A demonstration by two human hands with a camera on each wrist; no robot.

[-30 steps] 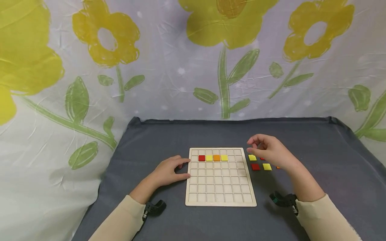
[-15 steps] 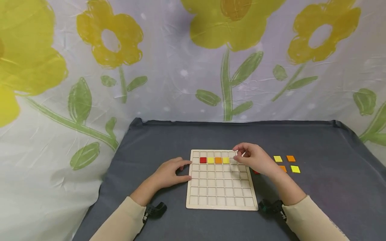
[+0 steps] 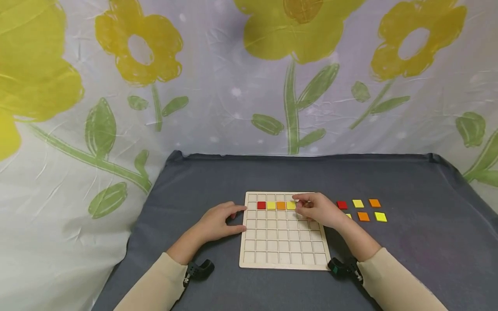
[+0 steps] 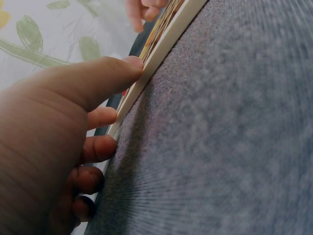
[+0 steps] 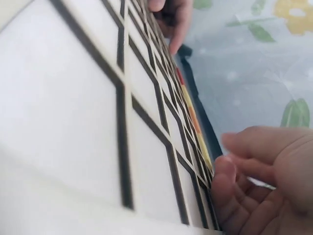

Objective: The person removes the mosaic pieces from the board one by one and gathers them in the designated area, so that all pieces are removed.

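A wooden grid board (image 3: 278, 246) lies on the table with a red tile (image 3: 261, 205), a yellow tile (image 3: 271, 205), an orange tile (image 3: 281, 205) and another yellow tile (image 3: 291, 205) side by side in its second row from the far edge. My left hand (image 3: 218, 222) touches the board's left edge with extended thumb and fingertip. My right hand (image 3: 319, 209) is over the board's right part, its bent fingertips right beside the last yellow tile. Whether a tile is between these fingertips is hidden, also in the right wrist view, where its thumb and fingers (image 5: 226, 178) are close to the board.
Right of the board lie several loose tiles, among them a red tile (image 3: 341, 204), a yellow tile (image 3: 358, 203) and an orange tile (image 3: 375, 203). My right forearm partly covers this group. A flowered cloth (image 3: 218, 108) hangs behind the dark table (image 3: 218, 172).
My right hand has moved left from above the loose tiles to the board, coming down beside the last yellow tile. More loose tiles show behind it. My left hand stays at the board's edge.
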